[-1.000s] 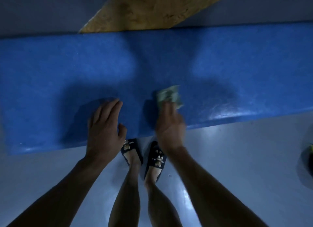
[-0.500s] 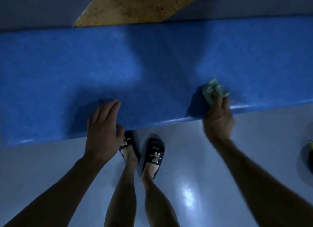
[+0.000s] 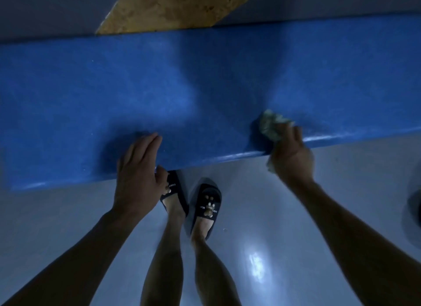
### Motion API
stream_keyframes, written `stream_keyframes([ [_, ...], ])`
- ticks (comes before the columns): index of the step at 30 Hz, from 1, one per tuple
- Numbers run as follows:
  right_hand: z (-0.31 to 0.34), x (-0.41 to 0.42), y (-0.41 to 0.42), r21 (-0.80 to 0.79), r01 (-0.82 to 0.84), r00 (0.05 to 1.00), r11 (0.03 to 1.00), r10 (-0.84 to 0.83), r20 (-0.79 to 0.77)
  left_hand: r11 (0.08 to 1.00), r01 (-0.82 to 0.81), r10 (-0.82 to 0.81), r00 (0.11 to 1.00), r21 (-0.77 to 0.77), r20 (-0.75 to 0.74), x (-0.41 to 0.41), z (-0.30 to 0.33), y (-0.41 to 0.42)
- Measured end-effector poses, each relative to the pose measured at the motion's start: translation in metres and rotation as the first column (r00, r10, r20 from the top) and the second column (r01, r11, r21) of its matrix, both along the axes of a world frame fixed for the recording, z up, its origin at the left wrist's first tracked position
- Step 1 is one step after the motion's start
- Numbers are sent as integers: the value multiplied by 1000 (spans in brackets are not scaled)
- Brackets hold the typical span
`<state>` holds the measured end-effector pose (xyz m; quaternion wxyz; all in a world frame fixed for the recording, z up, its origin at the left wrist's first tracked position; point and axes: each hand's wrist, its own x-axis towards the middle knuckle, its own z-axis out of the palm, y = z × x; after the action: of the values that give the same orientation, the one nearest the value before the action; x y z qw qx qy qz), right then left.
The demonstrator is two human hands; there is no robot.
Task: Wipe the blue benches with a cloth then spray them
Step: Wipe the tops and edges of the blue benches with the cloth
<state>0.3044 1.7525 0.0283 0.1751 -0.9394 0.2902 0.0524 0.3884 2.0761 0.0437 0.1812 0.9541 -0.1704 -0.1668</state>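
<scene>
I have the right hand (image 3: 290, 155) gripping the crumpled cloth (image 3: 272, 125) at the near edge of the blue tabletop (image 3: 205, 89), whose long axis runs left-right, while the left hand (image 3: 136, 171), fingers open, rests flat on it.

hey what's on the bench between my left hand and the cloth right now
Nothing: in the head view the blue bench is bare between the left hand and the cloth gripped by the right hand.
</scene>
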Motion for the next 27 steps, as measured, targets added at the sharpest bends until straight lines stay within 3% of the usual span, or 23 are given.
stream_keyframes([
  [3, 1, 14, -11, -104, 239, 968, 965, -245, -48, 1000, -2, 2, 1000, 7, -3, -6, 1, 9],
  [6, -5, 31, 50, -24, 274, 960, 961, -275, -49, 1000, -12, 12, 1000, 10, 12, -9, 5, 19],
  [9, -9, 39, 141, 162, -35, 999, 986, 33, 16, 1000, -17, 16, 1000, 18, 21, -10, 5, 30],
  [11, -4, 43, 176, 203, -327, 945, 923, 314, 94, 1000, -11, 11, 999, 19, 32, -10, 4, 40],
  [14, 3, 54, 153, 147, -453, 891, 879, 444, 92, 1000, -7, 7, 1000, -8, 30, -9, 4, 54],
  [16, 3, 54, 114, 56, -374, 926, 926, 370, 72, 1000, -2, 3, 999, -26, 38, -9, 4, 63],
  [18, 10, 55, 69, 3, -167, 986, 986, 167, 12, 999, 5, -2, 999, -46, 53, -8, 4, 74],
  [21, 16, 55, 41, -127, -12, 996, 992, 1, -89, 998, 20, -17, 999, -60, 50, -1, -1, 94],
  [24, 4, 59, 74, -183, 18, 994, 983, -37, -101, 999, 34, -33, 999, -35, 38, 5, -6, 112],
  [27, -19, 68, 153, -113, 120, 992, 986, -124, -23, 999, 45, -45, 999, -10, 9, 13, -8, 125],
])
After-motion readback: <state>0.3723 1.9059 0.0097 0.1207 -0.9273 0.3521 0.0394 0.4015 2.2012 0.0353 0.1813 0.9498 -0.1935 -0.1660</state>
